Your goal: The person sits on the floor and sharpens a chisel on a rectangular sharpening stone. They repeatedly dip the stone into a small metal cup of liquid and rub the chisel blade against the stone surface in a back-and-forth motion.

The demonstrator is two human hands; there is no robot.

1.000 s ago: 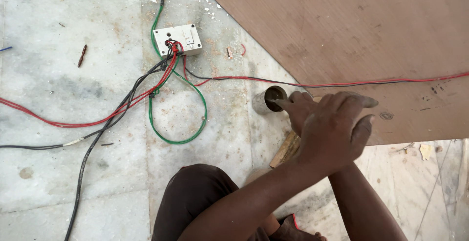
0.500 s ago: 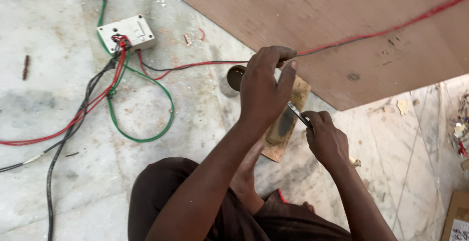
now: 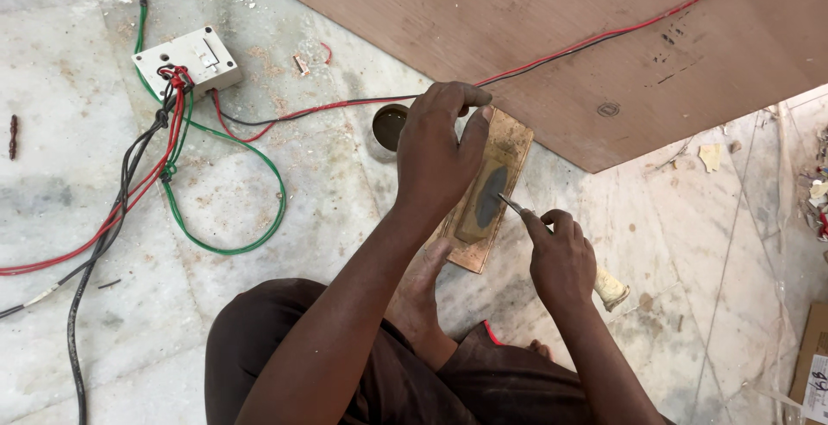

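1. Nearest the camera: the person's knees in dark brown cloth, with a bare foot (image 3: 427, 291) resting on the marble floor (image 3: 285, 175) between the forearms.
2. Right hand (image 3: 561, 257): closed around a tool with a pale handle (image 3: 611, 287); its thin metal blade (image 3: 511, 205) points up-left, tip at the dark patch on the sharpening block (image 3: 487, 188).
3. Sharpening block: long, brownish, lies flat on the floor, tilted, its near end just beside the foot and its far end at the plywood edge.
4. Left hand (image 3: 435, 153): fingers curled over the top of the block, thumb pressing its far end; whether the fingers also pinch the wires there, cannot tell.
5. Small round tin (image 3: 390, 125): open, dark inside, on the floor just left of the left hand.
6. Plywood sheet (image 3: 552, 28): lies across the far right; red and black wires (image 3: 604, 39) run over it down to the left hand.
7. Far left: white switch box (image 3: 185, 60) on the floor with red, black and green wires (image 3: 250, 235) bunched at it and looping across the marble.
8. Right edge: scattered scraps and a cardboard corner (image 3: 815, 365).
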